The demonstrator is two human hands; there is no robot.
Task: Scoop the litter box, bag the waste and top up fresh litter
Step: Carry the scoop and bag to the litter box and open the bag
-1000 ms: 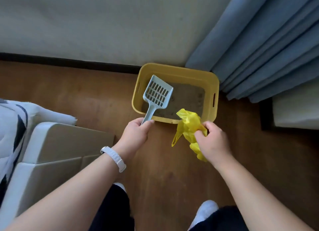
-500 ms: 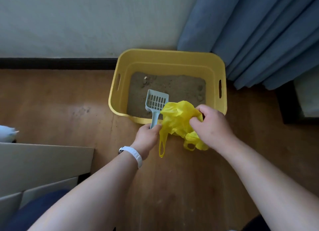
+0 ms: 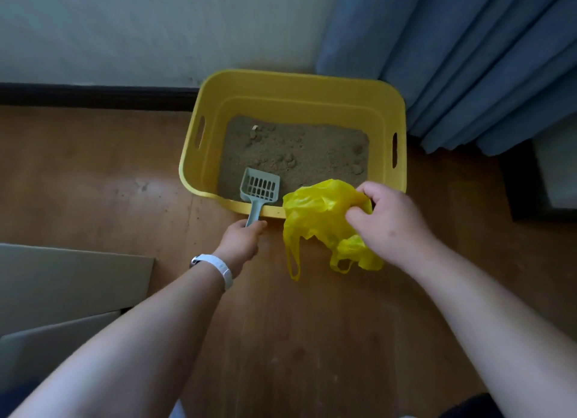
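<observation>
Yellow litter box [image 3: 293, 83] sits on the floor against the wall, so I work from its near edge. My right hand [image 3: 387, 224] pinches the bunched yellow bag [image 3: 315, 211] right at that rim, handy for dumping. My left hand [image 3: 242, 241] is wrapped round the scoop [image 3: 260, 188] handle, its head low in the near-left corner and the clumps [image 3: 288, 158] further back.

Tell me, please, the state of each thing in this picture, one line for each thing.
Litter box: on the floor, uncovered, partly filled.
Litter: uneven, with clumps showing.
Scoop: empty, head inside the box.
Bag: crumpled, handles hanging down.
Left hand: grips the scoop handle.
Right hand: pinches the bag.
</observation>
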